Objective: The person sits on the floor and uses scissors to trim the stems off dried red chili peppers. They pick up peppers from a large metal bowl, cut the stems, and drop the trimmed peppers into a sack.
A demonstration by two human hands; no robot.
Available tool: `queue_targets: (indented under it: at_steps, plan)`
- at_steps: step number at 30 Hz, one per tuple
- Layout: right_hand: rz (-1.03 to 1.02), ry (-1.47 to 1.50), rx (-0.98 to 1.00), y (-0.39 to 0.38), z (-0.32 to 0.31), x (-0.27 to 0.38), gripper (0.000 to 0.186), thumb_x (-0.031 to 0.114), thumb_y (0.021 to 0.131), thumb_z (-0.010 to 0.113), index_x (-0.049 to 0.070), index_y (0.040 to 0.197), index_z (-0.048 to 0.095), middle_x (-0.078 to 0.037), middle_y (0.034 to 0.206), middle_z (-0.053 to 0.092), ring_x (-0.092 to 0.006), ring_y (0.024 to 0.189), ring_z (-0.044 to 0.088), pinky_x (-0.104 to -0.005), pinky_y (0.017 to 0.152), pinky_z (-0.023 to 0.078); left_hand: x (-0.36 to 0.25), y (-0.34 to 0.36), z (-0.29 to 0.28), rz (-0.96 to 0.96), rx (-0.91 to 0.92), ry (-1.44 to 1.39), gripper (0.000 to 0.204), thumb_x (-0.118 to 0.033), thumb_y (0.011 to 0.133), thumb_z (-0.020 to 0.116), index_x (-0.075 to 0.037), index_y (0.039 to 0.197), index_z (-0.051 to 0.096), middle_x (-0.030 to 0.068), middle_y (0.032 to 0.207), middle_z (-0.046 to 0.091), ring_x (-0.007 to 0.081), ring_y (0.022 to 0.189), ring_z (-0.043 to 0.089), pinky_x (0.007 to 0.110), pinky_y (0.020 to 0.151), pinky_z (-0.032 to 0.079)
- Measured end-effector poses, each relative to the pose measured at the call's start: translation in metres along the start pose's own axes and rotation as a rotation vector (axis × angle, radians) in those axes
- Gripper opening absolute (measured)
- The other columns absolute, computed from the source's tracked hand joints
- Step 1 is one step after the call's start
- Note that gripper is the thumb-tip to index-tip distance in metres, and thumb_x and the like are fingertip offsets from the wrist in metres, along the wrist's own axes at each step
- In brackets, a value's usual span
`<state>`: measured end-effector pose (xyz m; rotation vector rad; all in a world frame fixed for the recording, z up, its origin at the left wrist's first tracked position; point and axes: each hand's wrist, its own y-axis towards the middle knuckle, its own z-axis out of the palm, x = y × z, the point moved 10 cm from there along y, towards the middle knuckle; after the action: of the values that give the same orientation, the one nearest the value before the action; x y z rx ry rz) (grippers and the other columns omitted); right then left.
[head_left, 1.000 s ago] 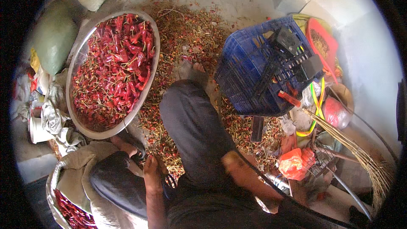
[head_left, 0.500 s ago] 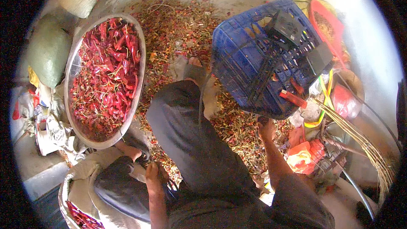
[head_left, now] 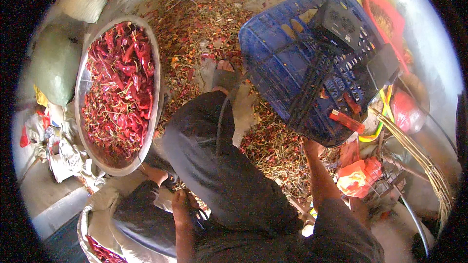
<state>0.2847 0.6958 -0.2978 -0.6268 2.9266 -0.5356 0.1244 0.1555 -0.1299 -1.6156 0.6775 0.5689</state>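
The large blue plastic crate (head_left: 268,44), right of my legs, looks slightly tilted. At its near edge is my right hand (head_left: 312,148), closed on the rim with the fingertips hidden beneath. Lying on the crate are a black box-shaped device (head_left: 340,25), a dark flat piece (head_left: 382,65) and a red-handled object (head_left: 347,121). My left hand (head_left: 181,202) is low beside my left thigh, its fingers curled in; whatever they might hold is hidden. Left of my legs, an oval metal basin (head_left: 158,68) holds a heap of dried red chillies (head_left: 122,78).
Chilli scraps and stems (head_left: 187,48) litter the floor. A light cloth sack (head_left: 92,209) with chillies stands by my left leg. Full sacks (head_left: 56,68) rest at the left. Toward the right are a red dustpan (head_left: 387,9), a twig broom (head_left: 419,165) and red plastic bags (head_left: 358,180).
The crate's near edge has shifted toward me and slightly right, with my right hand at it. My left hand stays beside my thigh. The whole view has shifted a little.
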Motion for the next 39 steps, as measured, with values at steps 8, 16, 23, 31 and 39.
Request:
queue_targets:
  at_steps: [8,16,23,31,39]
  plan:
    - [-0.016,0.085,-0.156,0.011,0.035,-0.018,0.060,0.050,0.074,0.068,0.023,0.126,0.060,-0.012,0.134,0.055,-0.0363,0.123,0.049,-0.0526,0.103,0.036,0.002,-0.005,0.011,-0.066,0.011,-0.091,0.021,-0.027,0.098,0.048,-0.009,0.087,0.049,0.0012,0.062,0.048,0.0120,0.048,0.043,0.027,0.044,0.035]
    - [-0.093,0.276,0.073,0.018,0.040,-0.013,0.053,0.039,0.074,0.066,0.019,0.123,0.060,-0.013,0.125,0.060,-0.0368,0.117,0.053,-0.0521,0.099,0.039,-0.014,-0.007,0.015,0.085,0.036,0.084,0.022,-0.027,0.099,0.047,-0.010,0.086,0.049,0.0015,0.060,0.047,0.0117,0.046,0.042,0.027,0.044,0.035]
    - [0.082,0.156,-0.054,-0.020,0.013,-0.024,0.061,0.042,0.074,0.071,0.013,0.125,0.056,-0.018,0.121,0.058,-0.0393,0.111,0.054,-0.0512,0.094,0.042,-0.018,-0.007,0.012,0.131,0.089,0.118,0.021,-0.028,0.099,0.047,-0.009,0.088,0.050,0.0013,0.062,0.050,0.0121,0.051,0.046,0.027,0.048,0.037]
    - [-0.153,0.295,0.159,-0.123,0.042,-0.021,0.045,0.026,0.078,0.072,-0.004,0.107,0.055,-0.028,0.103,0.060,-0.0441,0.096,0.058,-0.0524,0.079,0.047,-0.001,-0.001,0.004,0.003,-0.013,-0.077,0.021,-0.028,0.097,0.051,-0.009,0.088,0.053,0.0013,0.065,0.052,0.0126,0.053,0.049,0.027,0.050,0.040]
    - [0.005,0.223,-0.038,-0.068,0.032,-0.042,0.041,0.031,0.080,0.069,0.001,0.102,0.054,-0.025,0.098,0.058,-0.0423,0.091,0.058,-0.0509,0.076,0.049,0.000,0.003,-0.009,0.030,0.008,-0.015,0.023,-0.028,0.098,0.049,-0.008,0.088,0.052,0.0006,0.063,0.050,0.0121,0.050,0.047,0.026,0.046,0.039]
